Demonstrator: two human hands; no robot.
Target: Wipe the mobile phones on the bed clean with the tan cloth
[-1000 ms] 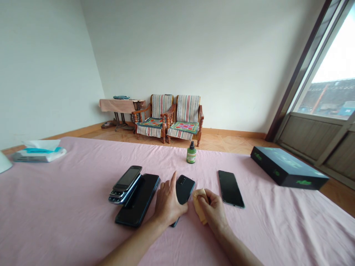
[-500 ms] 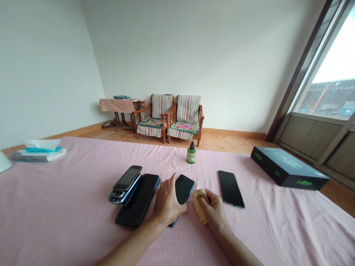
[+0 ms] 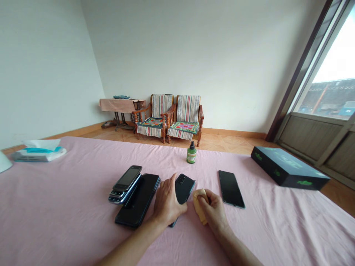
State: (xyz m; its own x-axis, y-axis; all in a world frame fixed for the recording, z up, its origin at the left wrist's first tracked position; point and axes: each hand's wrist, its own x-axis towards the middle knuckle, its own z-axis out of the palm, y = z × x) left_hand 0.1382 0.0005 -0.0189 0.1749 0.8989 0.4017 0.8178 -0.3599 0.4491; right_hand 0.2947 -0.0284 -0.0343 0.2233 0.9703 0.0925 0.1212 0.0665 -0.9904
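My left hand (image 3: 168,201) is closed around the sides of a dark phone (image 3: 183,187), which lies camera side up on the pink cloth and is partly hidden by the hand. To its right, my right hand (image 3: 215,210) pinches a folded yellow cloth (image 3: 200,207) against the bed-like surface. Left of my left hand lie large black phones (image 3: 140,201), stacked, with smaller phones (image 3: 129,179) piled at their left edge. Another black phone (image 3: 231,188) lies flat, screen up, to the right of my right hand.
A green spray bottle (image 3: 191,153) stands beyond the hands. The black box (image 3: 288,168) lies at the right, and a tissue pack (image 3: 40,152) at the far left. Two chairs (image 3: 183,114) stand past the far edge of the pink cloth (image 3: 91,177).
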